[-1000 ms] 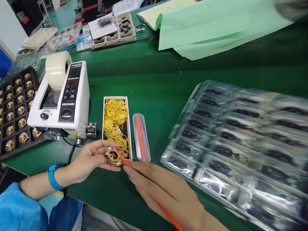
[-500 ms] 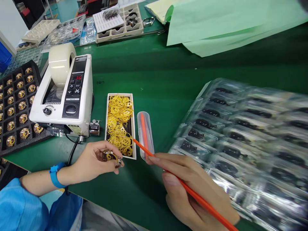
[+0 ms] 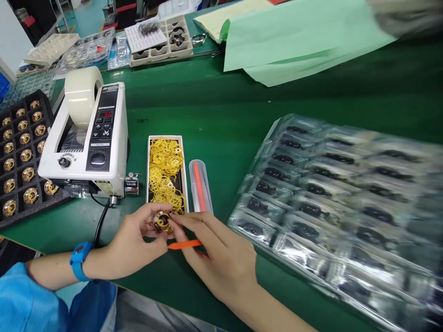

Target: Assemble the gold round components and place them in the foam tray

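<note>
The left hand (image 3: 140, 244) is holding the gold piece (image 3: 162, 221) near the front edge of the green surface (image 3: 207, 115), just before the box (image 3: 184, 175) of yellow rings (image 3: 162, 177); its fingers are curling around the piece's rim, with the round face showing between them; the right hand (image 3: 221, 258) is meeting it from the other side, thumb and forefinger pinching in at the piece's right edge; whether those tips are gripping something small there, I cannot tell; the same hand is also carrying the orange stick (image 3: 185, 244), tucked between its fingers, the point aiming towards the left thumb.

The piece is looking small, light and rigid, probably slippery where it is shining, and its fine face is likely marking or breaking under pressure; the rim is offering the safest hold, with fingertips on opposite edges and the middle left alone; the stick is seeming light and stiff, best taken along its shaft.

Beside the box, a clear case (image 3: 206, 198) is holding another orange strip; to the left, the tape machine (image 3: 74, 166) is standing by a foam tray (image 3: 47, 108) of similar gold pieces; bagged parts (image 3: 311, 189) are lying to the right.
</note>
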`<state>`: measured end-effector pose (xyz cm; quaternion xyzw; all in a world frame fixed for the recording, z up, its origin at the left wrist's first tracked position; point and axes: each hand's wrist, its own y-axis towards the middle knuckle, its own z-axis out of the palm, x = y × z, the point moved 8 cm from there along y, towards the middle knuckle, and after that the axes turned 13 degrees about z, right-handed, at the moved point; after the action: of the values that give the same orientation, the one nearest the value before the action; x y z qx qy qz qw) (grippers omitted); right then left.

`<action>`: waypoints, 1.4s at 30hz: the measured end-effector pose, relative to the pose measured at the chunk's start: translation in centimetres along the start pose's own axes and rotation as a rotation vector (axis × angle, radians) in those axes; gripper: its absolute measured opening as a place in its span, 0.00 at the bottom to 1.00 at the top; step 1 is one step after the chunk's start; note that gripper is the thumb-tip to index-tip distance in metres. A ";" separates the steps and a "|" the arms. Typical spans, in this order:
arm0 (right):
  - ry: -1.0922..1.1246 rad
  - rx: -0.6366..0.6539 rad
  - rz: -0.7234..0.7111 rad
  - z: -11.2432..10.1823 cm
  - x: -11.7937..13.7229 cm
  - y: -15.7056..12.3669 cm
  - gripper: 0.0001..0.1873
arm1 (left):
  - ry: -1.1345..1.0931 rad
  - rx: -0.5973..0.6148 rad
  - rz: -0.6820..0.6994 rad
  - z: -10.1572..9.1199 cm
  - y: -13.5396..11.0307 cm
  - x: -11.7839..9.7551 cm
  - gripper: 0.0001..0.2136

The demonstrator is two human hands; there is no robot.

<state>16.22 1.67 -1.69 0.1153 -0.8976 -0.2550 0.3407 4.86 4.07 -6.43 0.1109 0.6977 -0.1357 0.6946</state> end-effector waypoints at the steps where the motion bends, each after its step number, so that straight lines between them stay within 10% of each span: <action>1: 0.000 -0.004 0.011 0.1 -0.1 0.1 0.04 | 0.046 0.017 0.028 0.0 -0.1 -0.2 0.22; 13: 0.207 0.098 0.170 0.6 -1.0 0.9 0.07 | 0.411 0.183 0.357 1.0 -0.9 -2.6 0.23; 22: 0.335 0.119 0.086 0.1 -0.5 1.2 0.08 | 0.284 0.103 0.107 0.2 -0.3 -0.9 0.22; 36: 0.177 0.064 0.080 0.3 -0.6 0.8 0.07 | 0.453 0.224 0.364 1.4 -1.2 -2.9 0.25; 42: 0.378 0.164 0.085 0.0 -0.1 0.8 0.10 | 0.395 0.130 0.223 0.3 -0.9 -1.4 0.23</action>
<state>16.23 2.35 -1.33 0.1504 -0.8396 -0.1400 0.5029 4.84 3.20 -5.02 0.2561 0.7933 -0.0783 0.5467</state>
